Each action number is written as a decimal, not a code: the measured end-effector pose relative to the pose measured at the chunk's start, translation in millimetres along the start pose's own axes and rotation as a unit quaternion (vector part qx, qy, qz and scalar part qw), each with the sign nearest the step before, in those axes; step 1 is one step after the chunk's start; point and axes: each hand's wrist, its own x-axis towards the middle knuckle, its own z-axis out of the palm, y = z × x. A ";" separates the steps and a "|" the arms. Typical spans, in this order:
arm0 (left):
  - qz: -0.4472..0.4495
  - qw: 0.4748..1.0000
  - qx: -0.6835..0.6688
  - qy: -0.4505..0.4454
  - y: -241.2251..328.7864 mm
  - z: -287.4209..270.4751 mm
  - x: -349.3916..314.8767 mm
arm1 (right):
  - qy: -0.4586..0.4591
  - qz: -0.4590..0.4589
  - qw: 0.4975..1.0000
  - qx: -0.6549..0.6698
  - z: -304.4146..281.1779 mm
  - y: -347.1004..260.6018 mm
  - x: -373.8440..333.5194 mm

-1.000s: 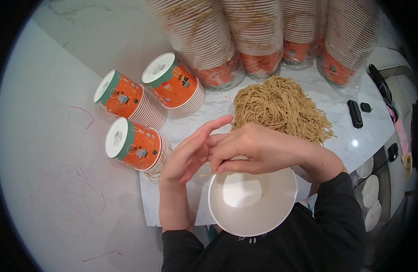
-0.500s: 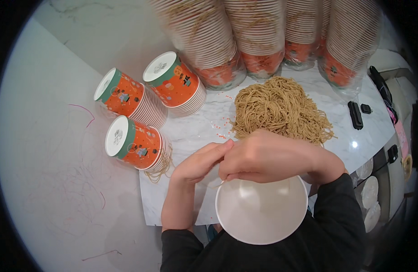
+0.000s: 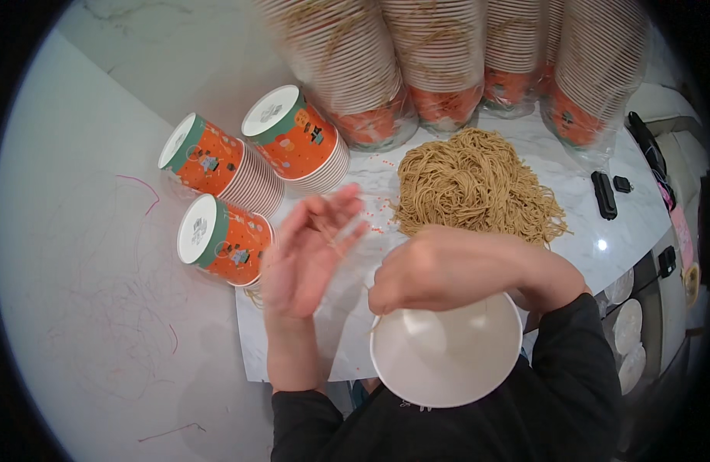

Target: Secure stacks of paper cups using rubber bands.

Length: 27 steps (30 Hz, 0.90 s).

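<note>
A large white-lined paper bucket (image 3: 447,362) sits mouth-up against my body. My right hand (image 3: 416,269) is closed over its far left rim, knuckles up, with a short piece of tan cord (image 3: 375,326) showing below the fingers. What else the fingertips pinch is hidden. To the left of it, my left hand (image 3: 305,250) is raised off the bucket, palm showing and fingers spread, smeared by motion. A thin tan strand seems to cross its fingers. Beyond my hands lies a big heap of tan cord (image 3: 478,185) on the marbled table.
Three upended stacks of orange-and-green paper buckets (image 3: 231,242) stand at the left. Tall plastic-wrapped bucket stacks (image 3: 439,54) line the back. Small orange bits (image 3: 376,229) lie beside the cord heap. At the right is a black oblong gadget (image 3: 604,195) near a smaller black piece (image 3: 622,184).
My left hand has come away from the right hand, moving left and opening with its palm turned up. My right hand stays at the rim; the bucket has shifted slightly.
</note>
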 end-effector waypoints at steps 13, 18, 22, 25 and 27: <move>0.176 0.950 0.221 0.134 36.4 11.4 -10.8 | 0.188 -0.053 0.979 0.057 27.8 65.3 22.0; 0.199 0.925 0.293 0.139 34.4 12.4 -10.7 | 0.160 0.129 0.930 0.305 28.9 57.1 23.2; 0.197 0.930 0.285 0.121 29.8 7.5 -8.2 | 0.206 0.240 0.861 0.398 29.8 57.4 22.5; 0.210 0.924 0.302 0.104 25.2 3.4 -8.0 | 0.200 0.264 0.907 0.260 32.0 59.4 21.9; 0.254 0.916 0.300 0.079 20.6 -2.6 -8.4 | 0.186 0.244 0.933 0.187 31.8 50.9 23.9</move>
